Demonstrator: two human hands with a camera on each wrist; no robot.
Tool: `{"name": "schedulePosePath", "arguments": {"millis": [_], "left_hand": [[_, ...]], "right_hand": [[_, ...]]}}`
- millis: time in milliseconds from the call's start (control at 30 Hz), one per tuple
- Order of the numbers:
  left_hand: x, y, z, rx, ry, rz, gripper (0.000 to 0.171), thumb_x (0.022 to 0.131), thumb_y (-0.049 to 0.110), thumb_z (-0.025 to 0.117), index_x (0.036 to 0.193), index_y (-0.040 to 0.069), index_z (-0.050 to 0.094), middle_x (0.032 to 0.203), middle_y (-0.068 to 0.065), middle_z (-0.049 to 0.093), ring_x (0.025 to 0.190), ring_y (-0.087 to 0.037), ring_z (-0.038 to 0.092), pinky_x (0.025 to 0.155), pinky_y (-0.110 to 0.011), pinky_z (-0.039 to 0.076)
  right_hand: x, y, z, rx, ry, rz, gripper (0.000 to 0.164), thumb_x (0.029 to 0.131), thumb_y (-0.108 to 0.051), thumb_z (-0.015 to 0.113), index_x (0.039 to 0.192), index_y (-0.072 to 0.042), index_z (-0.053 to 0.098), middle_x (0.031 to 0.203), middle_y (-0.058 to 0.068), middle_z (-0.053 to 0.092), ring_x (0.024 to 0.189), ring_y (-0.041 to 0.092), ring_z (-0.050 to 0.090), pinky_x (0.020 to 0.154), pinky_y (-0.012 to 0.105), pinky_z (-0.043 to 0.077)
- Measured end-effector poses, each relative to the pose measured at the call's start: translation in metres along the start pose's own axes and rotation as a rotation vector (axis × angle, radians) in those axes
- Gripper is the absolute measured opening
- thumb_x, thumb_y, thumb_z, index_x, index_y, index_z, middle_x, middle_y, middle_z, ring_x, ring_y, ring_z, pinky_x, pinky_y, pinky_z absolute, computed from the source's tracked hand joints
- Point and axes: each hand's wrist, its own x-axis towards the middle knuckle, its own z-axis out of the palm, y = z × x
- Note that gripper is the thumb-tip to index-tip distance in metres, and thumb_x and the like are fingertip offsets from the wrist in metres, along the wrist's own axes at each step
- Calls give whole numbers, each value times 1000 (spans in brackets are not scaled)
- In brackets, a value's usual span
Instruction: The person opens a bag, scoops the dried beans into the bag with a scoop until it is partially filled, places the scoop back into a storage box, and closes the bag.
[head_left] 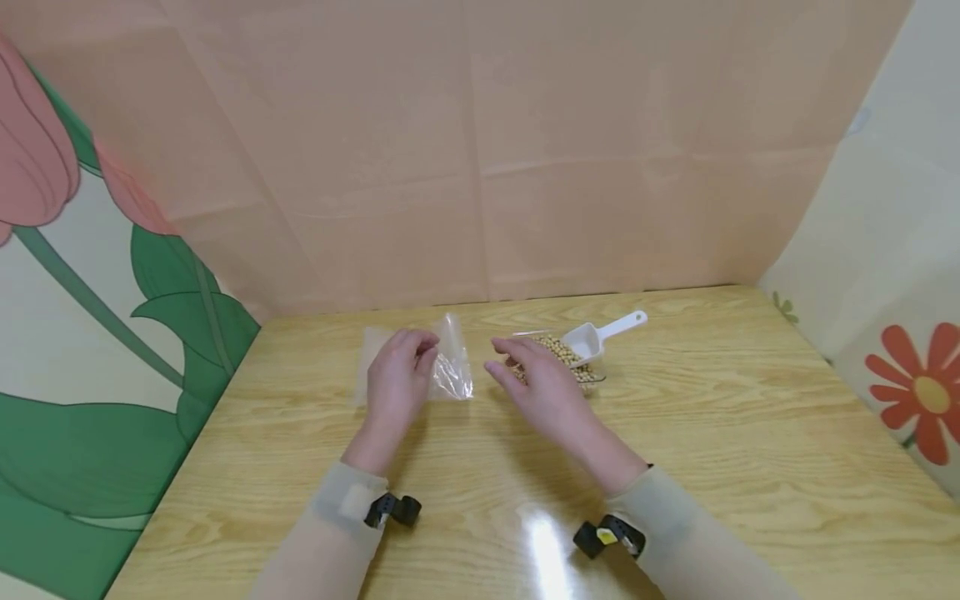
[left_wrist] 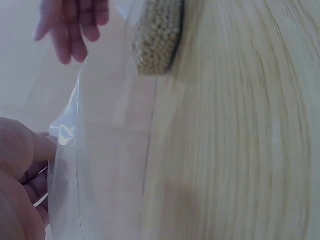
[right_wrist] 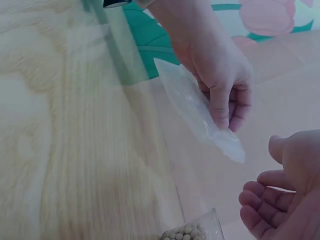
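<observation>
My left hand [head_left: 399, 377] pinches the upper edge of a clear plastic bag [head_left: 453, 377] between thumb and fingers, as the right wrist view also shows. The bag [right_wrist: 192, 107] hangs tilted from that grip, above the table. To its right, my right hand [head_left: 546, 390] is held in the air with loosely bent fingers and nothing in them. Behind that hand stands a clear container [head_left: 597, 379] of pale round beans [head_left: 558, 348], partly hidden by it. A white scoop [head_left: 587, 342] lies in the beans, its handle pointing up and right.
The wooden table [head_left: 712, 417] carries the container near its back. A pinkish sheet [head_left: 480, 167] hangs along the back edge. Walls printed with flowers [head_left: 930, 393] and leaves [head_left: 82, 450] flank both sides. A dark camera [head_left: 405, 510] is strapped to each wrist.
</observation>
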Motion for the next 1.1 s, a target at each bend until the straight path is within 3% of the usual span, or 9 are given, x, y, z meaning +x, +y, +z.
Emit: {"name": "schedulePosePath", "arguments": {"millis": [167,433,567,867,1100], "left_hand": [[-1,9,0,-83,19,11,15,101,1,78,116,4,78,109,-8,75,101,-26,73,92,-43,62],[-1,16,3,-152,12,-2,15,101,1,79,115,4,78,108,-7,74,100,-25,72,91,-41,62],[-2,18,5,-179,11,16,15,100,0,79,115,4,78,107,-8,74,99,-25,71,90,-41,62],[-4,18,13,-162,-31,11,11,103,5,78,114,5,77,108,-7,73,100,-25,71,91,-41,61],[-4,20,13,-112,-16,1,19,98,7,84,102,8,66,101,-8,63,91,-26,62,78,-41,55]], "right_hand": [[4,0,-1,81,-18,49,42,114,-32,67,145,-4,71,132,10,73,96,21,68,82,42,60],[9,-1,0,149,-124,185,39,114,-36,65,138,-8,76,121,7,77,99,25,72,81,40,61],[10,-2,0,212,-166,221,37,114,-36,64,132,-6,78,111,10,78,92,27,73,76,37,60],[10,-3,3,216,-178,273,22,110,-23,70,116,-6,82,98,7,78,81,16,66,70,32,56],[11,-2,3,194,-146,252,18,108,-22,72,107,-7,82,86,9,74,71,16,62,62,31,52]]}}
